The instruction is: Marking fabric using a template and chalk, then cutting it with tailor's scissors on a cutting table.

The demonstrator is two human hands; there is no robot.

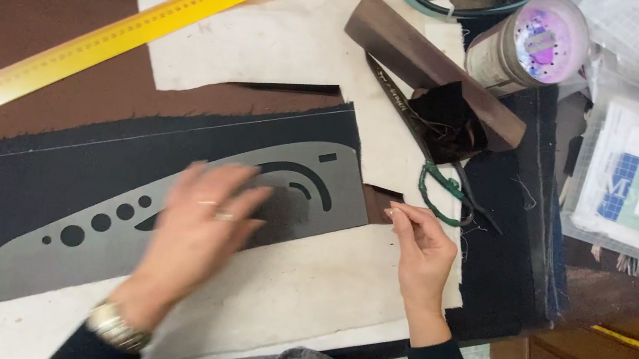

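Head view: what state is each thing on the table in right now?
Left hand: flat on the grey template, blurred.
Right hand: fingertips pinched at the template's right end; contents too small to tell.
Grey template: flat on the dark fabric.
Dark fabric: spread flat.
Yellow ruler: lying diagonally.
Scissors: lying untouched.
Lidded jar: on its side.

Left hand (203,218) lies flat, fingers spread – right hand (422,246) pinches thumb to fingertips
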